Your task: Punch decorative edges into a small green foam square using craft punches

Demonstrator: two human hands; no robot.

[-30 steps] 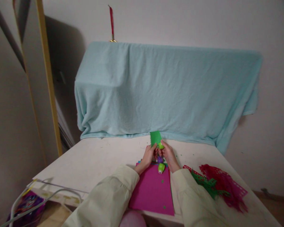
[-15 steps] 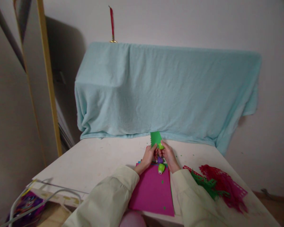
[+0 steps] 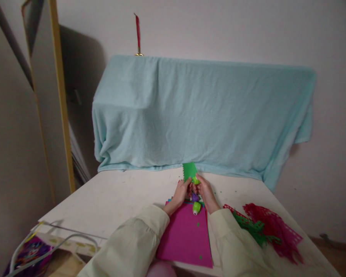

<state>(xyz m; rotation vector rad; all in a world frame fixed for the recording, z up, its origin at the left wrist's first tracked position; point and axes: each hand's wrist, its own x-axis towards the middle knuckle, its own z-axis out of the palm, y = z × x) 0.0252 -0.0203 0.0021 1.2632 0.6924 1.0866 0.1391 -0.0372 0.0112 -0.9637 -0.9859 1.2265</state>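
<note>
My left hand (image 3: pixel 178 196) is closed, thumb on top, on the lower end of a green paper strip (image 3: pixel 189 170). A row of small punched holes runs along the strip's left edge. My right hand (image 3: pixel 207 192) grips a small lime-green craft paper punch (image 3: pixel 195 180) at the strip's right side, thumb over it. The fingertips of both hands meet and are partly hidden. Just below them lie a purple punch (image 3: pixel 195 197) and a second lime-green punch (image 3: pixel 196 208), the latter at the top of a magenta paper sheet (image 3: pixel 181 238).
Punched red, green and magenta paper scraps (image 3: pixel 272 231) lie at the right of the white table (image 3: pixel 127 196). A light blue cloth (image 3: pixel 196 115) drapes over something at the back. Grey tubing (image 3: pixel 72 233) curves by the left front edge. Tiny green bits are scattered about.
The whole view has shifted slightly, so things sit a little lower in the picture. Both hands keep nearly the same grip on the strip and the punch.
</note>
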